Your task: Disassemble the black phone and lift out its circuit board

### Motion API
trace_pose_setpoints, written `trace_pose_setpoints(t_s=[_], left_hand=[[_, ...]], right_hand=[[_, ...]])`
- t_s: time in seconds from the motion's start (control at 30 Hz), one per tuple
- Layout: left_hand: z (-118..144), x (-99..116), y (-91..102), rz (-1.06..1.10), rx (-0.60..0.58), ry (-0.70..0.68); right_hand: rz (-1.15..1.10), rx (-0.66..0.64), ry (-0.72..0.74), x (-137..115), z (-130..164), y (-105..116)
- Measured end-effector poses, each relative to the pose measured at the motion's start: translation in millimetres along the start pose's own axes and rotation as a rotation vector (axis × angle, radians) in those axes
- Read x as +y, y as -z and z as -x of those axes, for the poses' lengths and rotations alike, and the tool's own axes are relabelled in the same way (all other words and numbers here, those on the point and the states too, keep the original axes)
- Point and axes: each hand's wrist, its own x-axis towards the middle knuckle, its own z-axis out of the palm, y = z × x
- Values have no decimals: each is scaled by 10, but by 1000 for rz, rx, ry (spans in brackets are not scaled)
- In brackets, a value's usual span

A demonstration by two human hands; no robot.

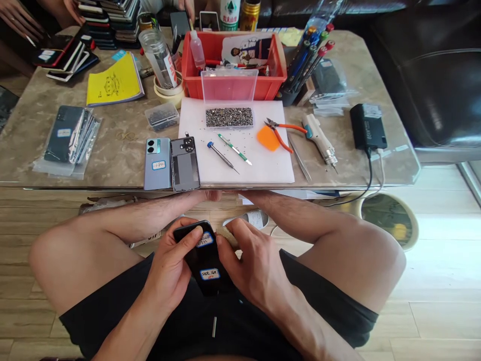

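Item: black phone [205, 258], glossy, held face down over my lap, below the table [112, 165] edge. It carries two white stickers with blue borders; the writing on both is handwritten and too small for me to read for sure.

Position against fingers: my left hand [169, 273] cups the phone from the left side, fingers clenched round its edge, the thumb lying across the top end just beside the upper sticker. My right hand [250, 265] grips the right edge, fingers curled against it; a pale scrap [227, 235] shows between those fingers and the phone, and I cannot tell what it is.

On the table: blue phone [157, 163] with a sticker reading about "180"; beside it, touching, an opened phone [185, 163]. White mat [263, 170] bearing a tray of screws [229, 117], two screwdrivers [222, 156], orange pick [268, 138], cutters [283, 133]. Red bin [229, 90], yellow booklet [112, 82], black charger [367, 126] with a white label, print unreadable. Green-labelled bottle [230, 14] behind the bin, characters unclear.
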Motion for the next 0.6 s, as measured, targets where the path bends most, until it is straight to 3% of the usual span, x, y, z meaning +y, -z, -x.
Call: trace_pose_setpoints(t_s=[0.13,0.47,0.6], left_hand=[[-12,-106,-10,-45,77,-35],[24,-628,158,-52,214,28],[74,-731,210,-76,228,55]], right_hand=[[83,-53,-26,45,77,-105],[242,-15,-168,194,579,-589],[280,13,-205,182,673,-666]])
